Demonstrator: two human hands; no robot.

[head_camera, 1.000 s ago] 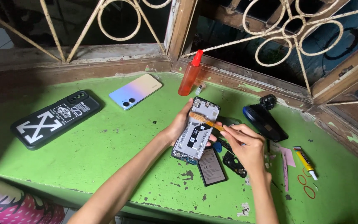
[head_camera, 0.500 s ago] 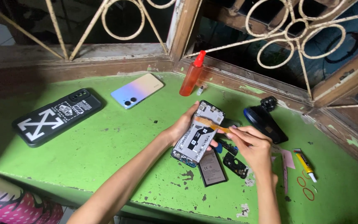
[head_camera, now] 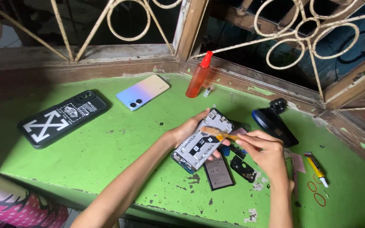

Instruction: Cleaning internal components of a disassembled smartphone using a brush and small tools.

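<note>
Opened phone [head_camera: 201, 145] tilted up in left hand [head_camera: 186, 131], steadied; right hand [head_camera: 267, 152] pinches brush [head_camera: 216, 134], bristles on exposed board.

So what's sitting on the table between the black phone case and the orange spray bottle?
In the head view, a phone with a pastel gradient back lies face down between the black phone case and the orange spray bottle, on the green table.

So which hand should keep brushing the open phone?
Right. The right hand already holds the brush, bristles on the phone; the left hand is busy propping the phone up.
</note>
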